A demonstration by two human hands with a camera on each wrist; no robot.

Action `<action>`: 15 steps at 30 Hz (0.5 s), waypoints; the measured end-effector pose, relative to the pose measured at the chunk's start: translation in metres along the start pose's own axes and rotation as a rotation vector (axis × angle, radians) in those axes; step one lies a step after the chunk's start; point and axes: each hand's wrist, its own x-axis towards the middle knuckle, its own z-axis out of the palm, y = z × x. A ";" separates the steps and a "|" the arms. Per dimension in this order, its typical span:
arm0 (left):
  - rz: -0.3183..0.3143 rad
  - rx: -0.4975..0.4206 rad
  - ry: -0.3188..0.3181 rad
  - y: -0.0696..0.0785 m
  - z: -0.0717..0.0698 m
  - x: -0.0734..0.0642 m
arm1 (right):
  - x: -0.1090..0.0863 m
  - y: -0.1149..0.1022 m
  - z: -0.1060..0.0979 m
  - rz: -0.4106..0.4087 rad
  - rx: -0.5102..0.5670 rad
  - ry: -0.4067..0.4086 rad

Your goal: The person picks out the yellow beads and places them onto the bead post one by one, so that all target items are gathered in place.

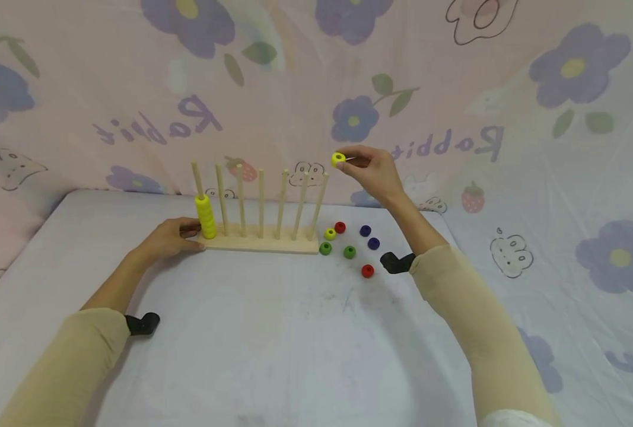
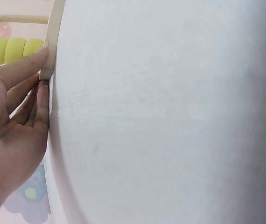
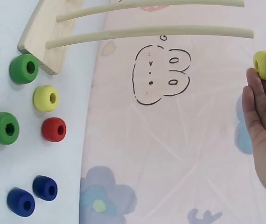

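My right hand [image 1: 374, 172] pinches a yellow bead [image 1: 338, 159] between thumb and fingers, raised just right of the peg tops; its hole shows in the right wrist view. A wooden peg rack [image 1: 263, 243] stands on the table with several upright pegs. Yellow beads [image 1: 206, 217] are stacked on its leftmost peg, whose top part is bare. My left hand [image 1: 169, 240] grips the left end of the rack's base. In the left wrist view, the thumb [image 2: 28, 65] lies on the base beside the lowest bead, and the other fingers are at its end and underside.
Right of the rack lie loose beads: a yellow one [image 1: 330, 233], two red [image 1: 340, 227], two green [image 1: 350, 252] and two blue [image 1: 374, 243]. A patterned cloth [image 1: 295, 89] hangs behind the white-covered table [image 1: 273, 332].
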 end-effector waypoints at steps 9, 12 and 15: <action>0.001 0.011 0.009 0.000 -0.002 -0.001 | 0.016 -0.021 0.006 -0.003 -0.003 -0.052; 0.007 0.004 0.003 0.001 -0.001 -0.001 | 0.021 -0.031 0.009 -0.014 -0.014 -0.076; 0.003 0.004 -0.004 0.002 0.000 -0.002 | 0.025 -0.039 0.012 -0.037 -0.034 -0.103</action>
